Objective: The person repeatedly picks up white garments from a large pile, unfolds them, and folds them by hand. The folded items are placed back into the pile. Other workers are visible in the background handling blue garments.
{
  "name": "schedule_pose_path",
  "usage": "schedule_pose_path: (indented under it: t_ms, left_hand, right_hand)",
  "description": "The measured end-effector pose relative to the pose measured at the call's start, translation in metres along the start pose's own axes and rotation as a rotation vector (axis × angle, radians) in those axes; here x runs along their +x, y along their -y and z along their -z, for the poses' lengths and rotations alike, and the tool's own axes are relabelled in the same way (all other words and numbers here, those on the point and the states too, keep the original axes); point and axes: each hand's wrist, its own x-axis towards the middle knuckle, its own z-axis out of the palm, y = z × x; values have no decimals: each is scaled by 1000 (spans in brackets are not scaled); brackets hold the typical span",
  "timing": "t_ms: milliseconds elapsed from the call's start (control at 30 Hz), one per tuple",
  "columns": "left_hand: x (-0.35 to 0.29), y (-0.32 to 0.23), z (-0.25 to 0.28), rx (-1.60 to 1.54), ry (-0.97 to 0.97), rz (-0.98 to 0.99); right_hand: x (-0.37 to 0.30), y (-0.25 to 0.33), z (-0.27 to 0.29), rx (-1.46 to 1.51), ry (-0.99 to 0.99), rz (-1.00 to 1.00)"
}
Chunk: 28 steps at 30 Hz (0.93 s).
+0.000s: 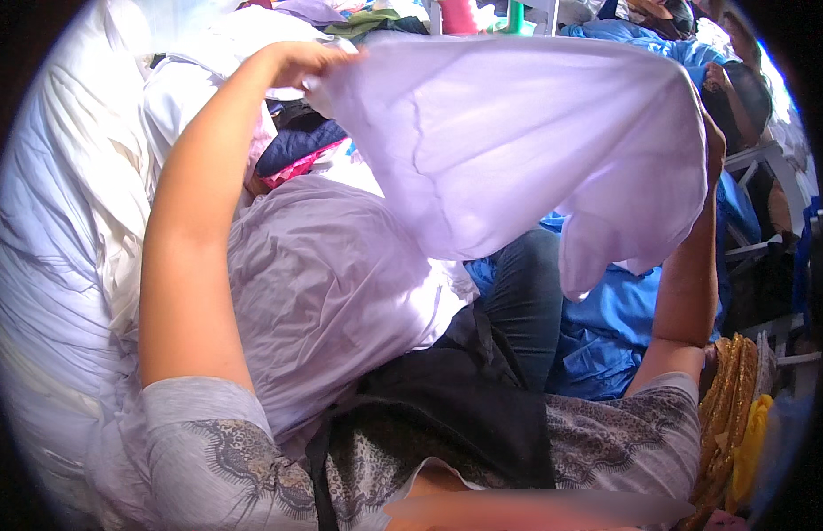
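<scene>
A thin pale lavender cloth (517, 133) is stretched in the air between my raised arms, with light shining through it. My left hand (307, 64) pinches its upper left corner. At the opposite end, my right hand (714, 137) holds the cloth up; its fingers are mostly hidden behind the fabric. The lower edge droops in loose folds, and a wavy seam line runs down its left part. Below and to the left, a rumpled heap of similar lavender fabric (314, 283) covers my lap.
White fabric (66, 221) is piled high along the left. Shiny blue fabric (606, 327) lies beside my right leg. Gold sequined cloth (726, 407) and a yellow piece (749, 451) hang at the right, near a white frame (765, 168). Pink (458, 16) and green thread spools (516, 16) stand at the back. Another person's arm (734, 102) shows at upper right.
</scene>
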Motion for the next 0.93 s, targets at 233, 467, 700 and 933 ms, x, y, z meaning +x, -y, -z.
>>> schedule_pose_path:
  t_ms: [233, 467, 700, 933]
  left_hand:
    - [-49, -85, -106, -104, -352, -535]
    - [-93, -106, -174, 239, -439, -845]
    - [-59, -84, -6, 173, -759, -657]
    - [-134, -156, 96, 805, -1362, -956]
  right_hand:
    - [55, -34, -88, -346, -102, -17]
    - [106, -41, -174, 265, -359, 173]
    - [120, -3, -174, -333, -258, 275]
    - [140, 2, -202, -715, -211, 282]
